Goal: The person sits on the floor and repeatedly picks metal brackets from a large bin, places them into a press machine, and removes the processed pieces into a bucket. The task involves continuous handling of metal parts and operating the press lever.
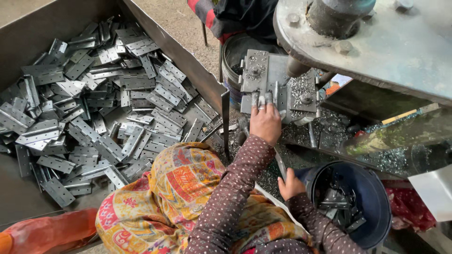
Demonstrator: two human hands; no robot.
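Patterned cloth (188,188) over the lap fills the lower centre. Left hand (265,123), mid-frame, fingers extended flat, presses a hinge plate (275,91) into the drill jig (278,87). Right hand (290,184), lower right, curls on the blue bucket (376,197) rim; grip contents unclear. Judgement: seat plate flush, keep fingertips off the spindle (296,68). Hinge tray (28,28) upper left.
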